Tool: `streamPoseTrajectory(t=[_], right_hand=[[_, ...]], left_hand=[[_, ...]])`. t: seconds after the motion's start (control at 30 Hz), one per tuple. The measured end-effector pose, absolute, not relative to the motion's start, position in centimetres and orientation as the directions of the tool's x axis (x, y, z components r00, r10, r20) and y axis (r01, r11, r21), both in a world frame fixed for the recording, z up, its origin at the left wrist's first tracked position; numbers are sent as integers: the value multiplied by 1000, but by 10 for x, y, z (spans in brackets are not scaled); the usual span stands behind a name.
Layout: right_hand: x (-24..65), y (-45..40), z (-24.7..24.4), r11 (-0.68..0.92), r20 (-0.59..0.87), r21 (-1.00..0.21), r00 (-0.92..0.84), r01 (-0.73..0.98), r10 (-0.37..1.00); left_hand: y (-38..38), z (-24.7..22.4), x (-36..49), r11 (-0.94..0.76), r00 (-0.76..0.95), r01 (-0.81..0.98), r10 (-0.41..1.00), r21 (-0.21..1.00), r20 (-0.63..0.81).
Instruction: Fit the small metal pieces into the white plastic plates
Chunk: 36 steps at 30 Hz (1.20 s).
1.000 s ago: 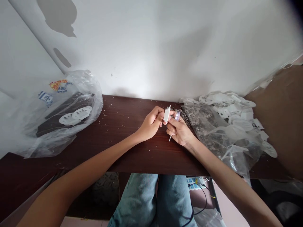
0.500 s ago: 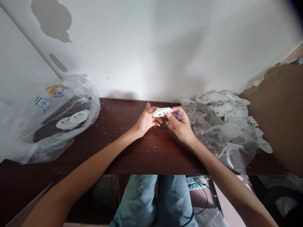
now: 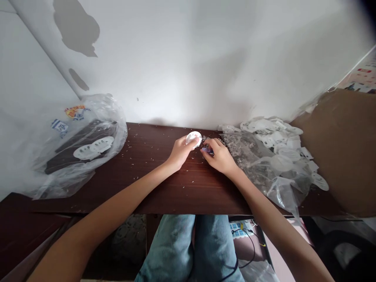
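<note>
My left hand (image 3: 179,152) is closed on a white plastic disc (image 3: 191,137) with small openings, holding it above the dark red table (image 3: 155,168). The thumb lies across the disc's face. Just to the right, my right hand (image 3: 219,156) is curled, with a small purple translucent piece (image 3: 208,150) between thumb and fingers; its exact kind is unclear. A cluster of tiny pieces (image 3: 209,138) lies behind the right fingertips, too small to name. The two hands are apart.
On the left, a clear plastic bag (image 3: 117,135) contains white plastic plates (image 3: 93,148). On the right, a pile of similar white parts (image 3: 289,141) stands beside a clear bag of small grey bits (image 3: 243,150) and a cardboard box (image 3: 346,156). Tiny slivers dot the table.
My right hand has let go of the white disc and moved down to the tiny pieces. My left hand alone now holds the disc, turned with its round face showing.
</note>
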State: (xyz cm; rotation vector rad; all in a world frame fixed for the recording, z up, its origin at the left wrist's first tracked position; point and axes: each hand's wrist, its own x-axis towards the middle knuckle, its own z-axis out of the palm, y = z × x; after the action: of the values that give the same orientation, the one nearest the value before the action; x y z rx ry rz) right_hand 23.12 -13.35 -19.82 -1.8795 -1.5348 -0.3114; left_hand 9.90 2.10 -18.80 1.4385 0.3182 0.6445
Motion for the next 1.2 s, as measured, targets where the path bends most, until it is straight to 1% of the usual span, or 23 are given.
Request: streamPoseTrajectory(t=[0.1, 0.17, 0.23, 0.4, 0.53, 0.7, 0.87, 1.2], right_hand=[[230, -130, -199, -81, 560, -392, 308, 916, 769], [229, -130, -199, -67, 567, -419, 319, 905, 760], [228, -129, -199, -56, 579, -440, 330, 896, 746], [226, -129, -198, -84, 605, -444, 368, 892, 706], [226, -130, -198, -130, 593, -442, 398, 887, 700], [225, -131, -199, -142, 587, -434, 399, 890, 705], [223, -131, -200, -143, 582, -438, 401, 888, 708], [218, -131, -199, -174, 600, -402, 402, 899, 692]], left_hand=[[24, -188, 97, -278, 718, -236, 596, 931, 360], [25, -188, 96, -382, 695, -225, 582, 896, 423], [23, -188, 94, -430, 700, -190, 571, 883, 429], [19, -191, 93, -487, 712, -136, 558, 863, 426], [16, -192, 94, -494, 693, -157, 561, 855, 452], [14, -191, 93, -492, 685, -173, 562, 853, 464], [15, -191, 92, -528, 674, -135, 571, 839, 468], [14, -190, 90, -587, 668, -130, 544, 799, 508]])
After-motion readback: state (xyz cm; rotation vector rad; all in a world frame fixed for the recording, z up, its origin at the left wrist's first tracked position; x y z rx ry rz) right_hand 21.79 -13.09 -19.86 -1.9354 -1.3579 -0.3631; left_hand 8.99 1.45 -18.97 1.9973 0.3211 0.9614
